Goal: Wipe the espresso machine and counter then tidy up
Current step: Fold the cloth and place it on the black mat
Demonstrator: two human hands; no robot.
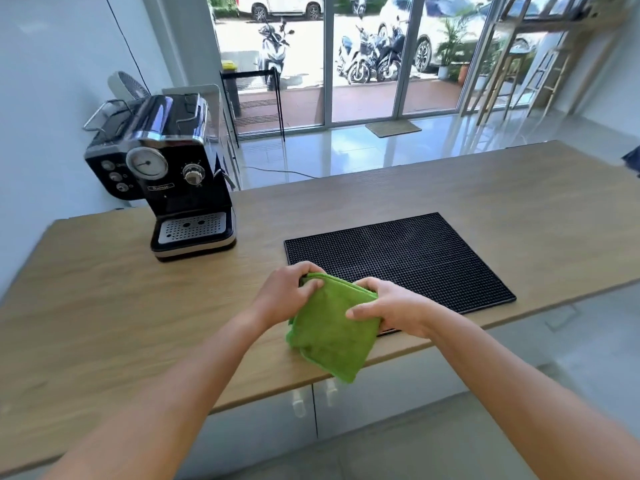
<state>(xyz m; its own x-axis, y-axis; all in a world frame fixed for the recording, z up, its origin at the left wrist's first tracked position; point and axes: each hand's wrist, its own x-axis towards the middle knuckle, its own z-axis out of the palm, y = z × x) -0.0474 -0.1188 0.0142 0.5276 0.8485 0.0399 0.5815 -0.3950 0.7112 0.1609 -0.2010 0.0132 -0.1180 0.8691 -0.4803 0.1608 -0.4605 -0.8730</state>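
1. Both bare forearms reach in from the near edge; left hand [287, 292] and right hand [391, 310] meet over the front lip of the wooden tabletop [104, 306].
2. Green microfibre cloth [332, 327] is folded into a thick pad, held between the two hands. Its lower corner hangs past the tabletop edge; its upper edge sits over the near-left corner of the black rubber bar mat [398, 258]. Cannot tell whether the cloth rests on the surface or is lifted clear.
3. Left fingers [311, 284] curled tight over the cloth's top-left corner, thumb pinching it. Right fingers wrap the right edge from behind, mostly hidden; thumb [358, 311] pressed flat on the top face. Both grips closed on the cloth, nothing else touched.
4. Black-and-chrome espresso machine [166, 174] stands well apart, back left, drip tray facing forward.
5. Judgement: step in hand looks like squaring up the cloth, either readying a wiping pad or folding it away; the pictures alone do not settle which.
6. To do it well: align the edges before pressing the fold, keep the layers flat so no corner trails, and move the pad fully onto the tabletop so the overhanging corner cannot drag it off.
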